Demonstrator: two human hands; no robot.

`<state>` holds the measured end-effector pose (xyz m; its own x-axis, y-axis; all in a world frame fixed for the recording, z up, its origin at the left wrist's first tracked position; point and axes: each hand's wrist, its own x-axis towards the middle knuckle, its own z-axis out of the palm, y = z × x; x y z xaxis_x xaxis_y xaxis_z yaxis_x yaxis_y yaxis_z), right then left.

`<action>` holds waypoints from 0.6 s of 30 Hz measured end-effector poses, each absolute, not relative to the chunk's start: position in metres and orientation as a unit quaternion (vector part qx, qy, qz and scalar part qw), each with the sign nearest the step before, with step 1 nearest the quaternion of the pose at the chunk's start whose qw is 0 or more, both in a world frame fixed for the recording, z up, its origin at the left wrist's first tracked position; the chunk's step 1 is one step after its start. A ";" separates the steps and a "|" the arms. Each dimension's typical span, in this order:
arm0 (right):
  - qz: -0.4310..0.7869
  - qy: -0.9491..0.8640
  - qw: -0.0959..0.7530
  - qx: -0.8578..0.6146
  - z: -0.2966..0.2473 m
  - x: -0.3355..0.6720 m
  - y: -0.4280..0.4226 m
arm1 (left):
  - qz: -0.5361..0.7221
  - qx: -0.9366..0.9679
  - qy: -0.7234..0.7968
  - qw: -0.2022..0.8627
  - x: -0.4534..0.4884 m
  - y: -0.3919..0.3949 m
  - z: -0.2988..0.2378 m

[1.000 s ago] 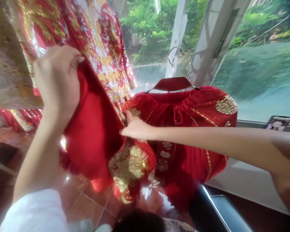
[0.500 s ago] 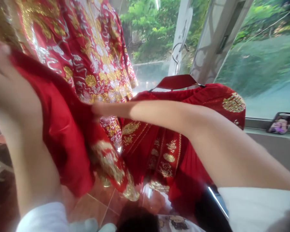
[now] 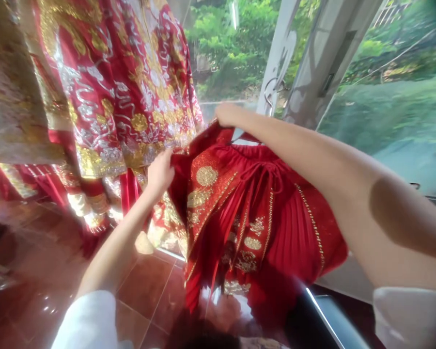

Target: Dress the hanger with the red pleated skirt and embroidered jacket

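Observation:
Red fabric of a garment [image 3: 204, 139] stretches between my two hands over the hanger. My left hand [image 3: 162, 169] is closed on its lower left edge. Farther up, my right hand [image 3: 228, 116] grips it close to the hanger, its fingers partly hidden. Below and behind hangs a red pleated skirt [image 3: 290, 218] with a drawstring tied in a bow at the waist, gold embroidery and beaded lines. The metal hook of the hanger [image 3: 268, 94] shows above my right wrist; my forearm covers part of the hanger and the skirt's right side.
Red jackets [image 3: 141, 97] with heavy gold and silver embroidery hang at the left. Behind the skirt stands a window [image 3: 232, 53] with a white frame [image 3: 312, 58]. Reddish tiles [image 3: 141, 276] cover the floor. A dark, shiny-edged object [image 3: 323, 310] lies at the lower right.
My left hand has come from the far left toward the hanger, bringing the red fabric along. My right hand has moved up and right, nearer the hanger. The skirt's waist and bow now show.

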<state>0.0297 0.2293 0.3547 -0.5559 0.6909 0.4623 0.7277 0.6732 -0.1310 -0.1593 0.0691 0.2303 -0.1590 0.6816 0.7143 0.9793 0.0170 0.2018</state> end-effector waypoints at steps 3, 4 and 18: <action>-0.137 -0.827 0.285 -0.464 0.356 0.036 0.214 | -0.467 -0.561 -0.648 0.217 -0.149 0.077 0.248; -0.165 -0.814 0.299 -0.470 0.362 0.040 0.207 | -0.506 -0.550 -0.625 0.224 -0.136 0.073 0.253; -0.170 -0.882 0.210 -0.385 0.348 0.107 0.203 | -0.571 -0.650 -0.486 0.123 -0.009 0.128 0.235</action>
